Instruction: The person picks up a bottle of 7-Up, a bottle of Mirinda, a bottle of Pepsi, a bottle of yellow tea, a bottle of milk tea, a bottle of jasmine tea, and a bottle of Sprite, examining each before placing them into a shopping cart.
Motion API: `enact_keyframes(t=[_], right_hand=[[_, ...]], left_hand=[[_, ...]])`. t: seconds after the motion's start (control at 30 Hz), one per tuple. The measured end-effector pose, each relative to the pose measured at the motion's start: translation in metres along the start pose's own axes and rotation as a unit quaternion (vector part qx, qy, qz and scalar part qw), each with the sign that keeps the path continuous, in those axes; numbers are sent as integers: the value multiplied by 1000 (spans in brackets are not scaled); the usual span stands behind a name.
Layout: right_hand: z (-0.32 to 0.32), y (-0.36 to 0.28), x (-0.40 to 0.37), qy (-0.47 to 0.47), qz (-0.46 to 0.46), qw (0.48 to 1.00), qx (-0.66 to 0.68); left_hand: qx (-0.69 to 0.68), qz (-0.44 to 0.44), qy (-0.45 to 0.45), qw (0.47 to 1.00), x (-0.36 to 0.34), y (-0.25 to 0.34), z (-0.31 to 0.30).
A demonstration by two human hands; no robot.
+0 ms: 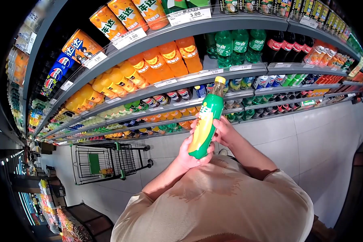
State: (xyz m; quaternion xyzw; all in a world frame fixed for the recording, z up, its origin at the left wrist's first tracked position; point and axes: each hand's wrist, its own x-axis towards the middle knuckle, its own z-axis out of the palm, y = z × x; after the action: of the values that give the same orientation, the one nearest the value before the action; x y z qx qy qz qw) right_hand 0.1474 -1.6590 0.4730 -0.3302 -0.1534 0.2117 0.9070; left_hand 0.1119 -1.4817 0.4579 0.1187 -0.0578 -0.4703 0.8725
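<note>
A plastic drink bottle (206, 125) with a green and yellow label and a yellow cap is held up in front of my chest, tilted with its cap toward the shelves. My left hand (185, 152) is wrapped round its lower part, with fingers showing on both sides. On the other side, my right hand (225, 132) grips the bottle at about mid-height. The label's writing is only partly readable. Behind the bottle's neck are the shelf rows of drinks, apart from both hands.
A drinks shelf (181, 82) curves across the view, holding orange bottles (173, 58), green bottles (240, 46) and cola bottles (289, 43). A shopping cart (105, 163) with a small item inside stands on the tiled floor at left. Packaged goods (64, 220) are displayed at lower left.
</note>
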Motion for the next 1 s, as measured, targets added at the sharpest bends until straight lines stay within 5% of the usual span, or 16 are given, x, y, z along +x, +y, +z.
enact_keyframes(t=[0.1,0.2,0.43,1.0], right_hand=[[-7,7,-1,39,4,998,39],[-9,8,-4,82,10,995,48],[-16,19,-3,95,-5,994,54],[-8,26,-3,123,-33,991,50]], left_hand=[[3,7,29,1000,2,-3,4],[184,50,140,972,4,-9,6],[413,99,187,886,4,-19,5],[432,73,248,864,-5,-17,0]])
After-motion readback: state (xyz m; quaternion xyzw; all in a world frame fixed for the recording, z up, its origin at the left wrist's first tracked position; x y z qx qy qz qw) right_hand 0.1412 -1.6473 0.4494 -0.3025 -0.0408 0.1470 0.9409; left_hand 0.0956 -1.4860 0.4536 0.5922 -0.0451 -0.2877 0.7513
